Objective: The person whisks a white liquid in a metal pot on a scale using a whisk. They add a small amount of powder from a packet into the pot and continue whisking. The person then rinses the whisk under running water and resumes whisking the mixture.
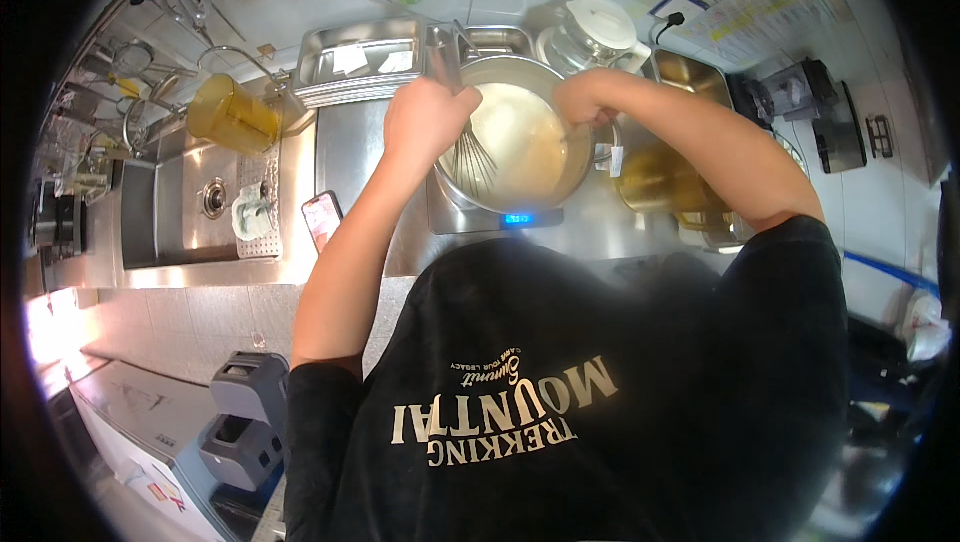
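Observation:
A large steel pot (576, 193) stands on a digital kitchen scale (480, 221) with a lit display. Pale cream-coloured liquid (517, 137) fills part of it, with a browner patch towards the right. My left hand (426, 118) grips a balloon whisk (477, 159) at the pot's left rim; the whisk's wires are inside the pot, at the liquid's left side. My right hand (589, 99) is at the pot's right rim, above a side handle with a tag. Its fingers are bent and mostly hidden, so what they hold cannot be told.
Stacked steel trays (360, 96) and a lidded glass jug (596, 32) stand behind. Left are a phone (322, 218), a sink (180, 197) with a cloth (252, 212), and an amber pitcher (232, 114). Another amber container (660, 178) lies under my right forearm.

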A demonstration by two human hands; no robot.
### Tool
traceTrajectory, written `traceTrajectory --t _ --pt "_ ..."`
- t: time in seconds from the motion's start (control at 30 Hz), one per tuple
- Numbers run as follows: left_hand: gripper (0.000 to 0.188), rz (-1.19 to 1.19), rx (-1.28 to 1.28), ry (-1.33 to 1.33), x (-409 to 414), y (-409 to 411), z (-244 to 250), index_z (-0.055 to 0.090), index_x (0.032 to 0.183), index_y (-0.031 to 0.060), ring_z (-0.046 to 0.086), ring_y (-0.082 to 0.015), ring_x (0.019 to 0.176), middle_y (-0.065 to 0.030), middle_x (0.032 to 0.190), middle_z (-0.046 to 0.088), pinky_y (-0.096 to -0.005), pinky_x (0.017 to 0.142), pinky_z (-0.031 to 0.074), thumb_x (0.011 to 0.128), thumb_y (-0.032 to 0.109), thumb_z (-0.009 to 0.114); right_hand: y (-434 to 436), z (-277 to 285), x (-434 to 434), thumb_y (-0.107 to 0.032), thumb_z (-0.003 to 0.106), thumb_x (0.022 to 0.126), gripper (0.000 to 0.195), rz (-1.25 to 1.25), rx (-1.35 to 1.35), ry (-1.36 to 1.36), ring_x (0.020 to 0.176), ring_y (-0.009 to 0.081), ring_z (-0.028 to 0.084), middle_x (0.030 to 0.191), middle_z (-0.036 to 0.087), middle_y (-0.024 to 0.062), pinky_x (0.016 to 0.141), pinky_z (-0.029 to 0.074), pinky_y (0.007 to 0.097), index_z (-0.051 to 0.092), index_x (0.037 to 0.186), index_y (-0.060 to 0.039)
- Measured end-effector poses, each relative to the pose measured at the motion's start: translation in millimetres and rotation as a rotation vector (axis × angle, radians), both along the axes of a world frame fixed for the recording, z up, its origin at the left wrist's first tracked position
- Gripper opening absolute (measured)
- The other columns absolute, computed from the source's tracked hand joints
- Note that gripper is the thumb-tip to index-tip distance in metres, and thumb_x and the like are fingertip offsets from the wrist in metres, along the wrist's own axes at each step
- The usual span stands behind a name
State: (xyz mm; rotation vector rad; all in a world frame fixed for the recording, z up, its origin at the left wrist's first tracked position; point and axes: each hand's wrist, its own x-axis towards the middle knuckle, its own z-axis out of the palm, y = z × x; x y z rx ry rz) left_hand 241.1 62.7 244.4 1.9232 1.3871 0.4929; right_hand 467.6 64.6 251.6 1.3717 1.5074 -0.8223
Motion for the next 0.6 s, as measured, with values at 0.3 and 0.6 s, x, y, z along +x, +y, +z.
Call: traceTrajectory --t 0.3,0.6 --pt "0.038 0.247 0.009 -0.172 28 -102 -22 0.064 0.07 -0.0003 0.06 -0.0367 0.061 -0.019 0.062 0.061 -0.0417 0.06 0.049 0.074 0.037 0.06 8 -4 -36 -0.002 0.053 0.073 0.019 0.575 0.564 0.312 0.084 0.0334 0.062 0.09 0.065 0.0176 0.07 0.05 0.0418 0.067 0.084 -0.0012" --pt "0.034 0.106 0.35 -0.146 66 -169 -25 0.055 0.068 0.0048 0.057 -0.0305 0.051 -0.0124 0.055 0.056 -0.0409 0.046 0.044 0.084 0.034 0.054 -15 13 -33 -0.009 0.054 0.072 0.02 1.234 0.266 0.592 0.067 0.0311 0.061 0.07 0.061 0.0143 0.058 0.049 0.0402 0.063 0.09 -0.0047"
